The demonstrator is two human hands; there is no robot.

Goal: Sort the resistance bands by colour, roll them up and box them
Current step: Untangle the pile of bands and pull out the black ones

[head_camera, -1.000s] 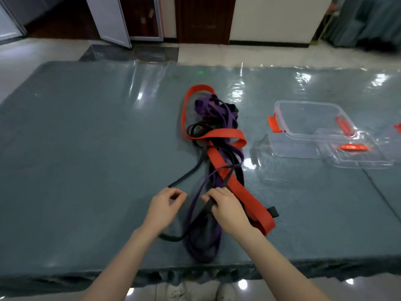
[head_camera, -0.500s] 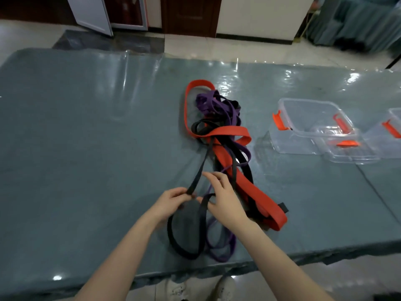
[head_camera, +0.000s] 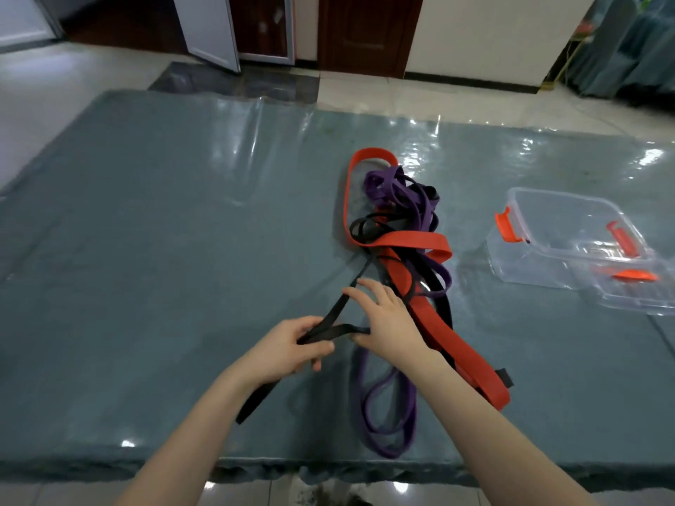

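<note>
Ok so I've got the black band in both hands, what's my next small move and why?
Probably draw the black band toward you, out of the pile. Your left hand and right hand grip its near end, but farther up it's tangled under the red band and purple band.

Black band point(head_camera: 338, 310) between left hand point(head_camera: 288, 346) and right hand point(head_camera: 387, 323), beside tangled bands point(head_camera: 401, 242).

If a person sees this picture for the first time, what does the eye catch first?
First, the tangle of red band, purple bands and black band in the table's middle. Both hands, left hand and right hand, hold the black band at its near end. A clear box stands open at right.
</note>
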